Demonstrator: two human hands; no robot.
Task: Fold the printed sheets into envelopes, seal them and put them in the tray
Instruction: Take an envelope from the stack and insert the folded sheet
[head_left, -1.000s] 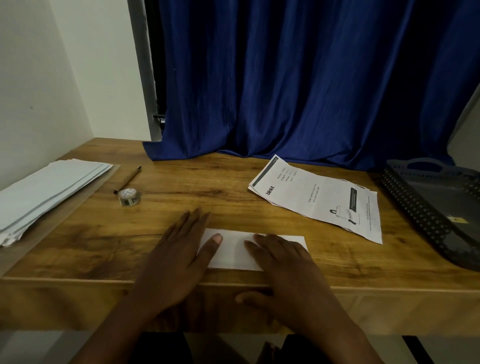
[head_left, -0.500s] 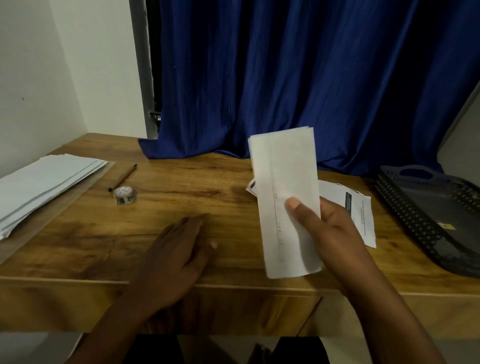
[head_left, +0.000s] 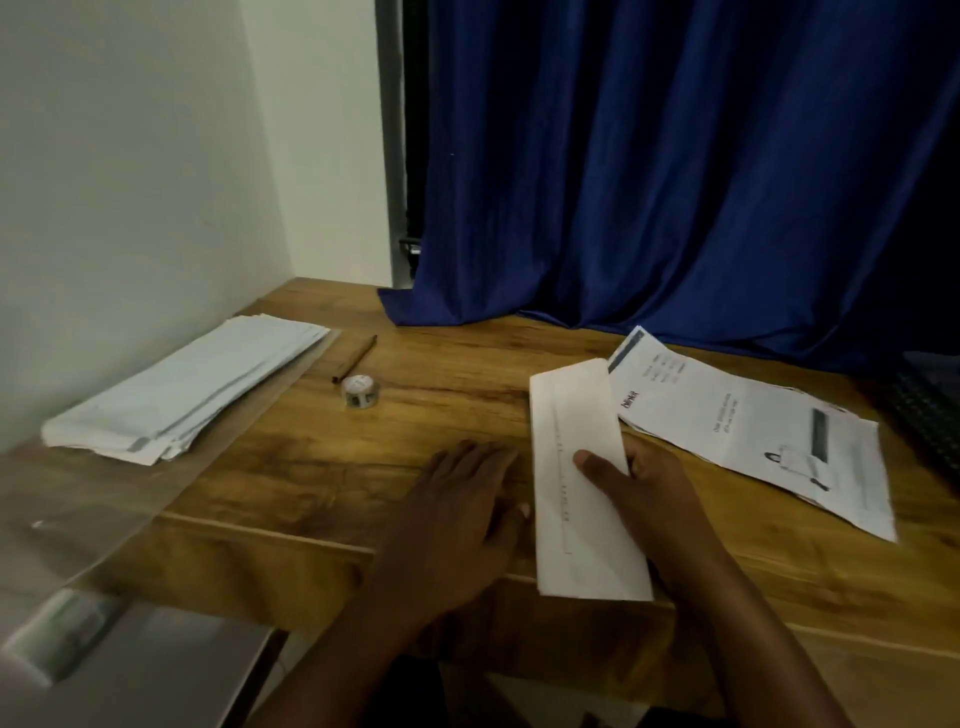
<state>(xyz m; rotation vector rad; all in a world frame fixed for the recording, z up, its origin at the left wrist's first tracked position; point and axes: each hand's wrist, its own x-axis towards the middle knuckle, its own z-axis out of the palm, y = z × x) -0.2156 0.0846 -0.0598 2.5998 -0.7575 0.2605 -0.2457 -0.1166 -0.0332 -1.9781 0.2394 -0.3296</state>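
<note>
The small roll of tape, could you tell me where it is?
The small roll of tape sits left of centre on the wooden table, beside the brown pen.

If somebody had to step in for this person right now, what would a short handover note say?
Right hand holds the folded sheet by its side, thumb on top, tilted over the desk's front edge. Left hand rests flat and open on the desk.
Envelope pile lies far left, with the tape roll and pen beside it. Unfolded printed sheets lie on the right; the tray shows only at the right edge.
Done: one sheet folded.
Left: envelope it, seal it, put it in the tray, then the remaining sheets.
</note>
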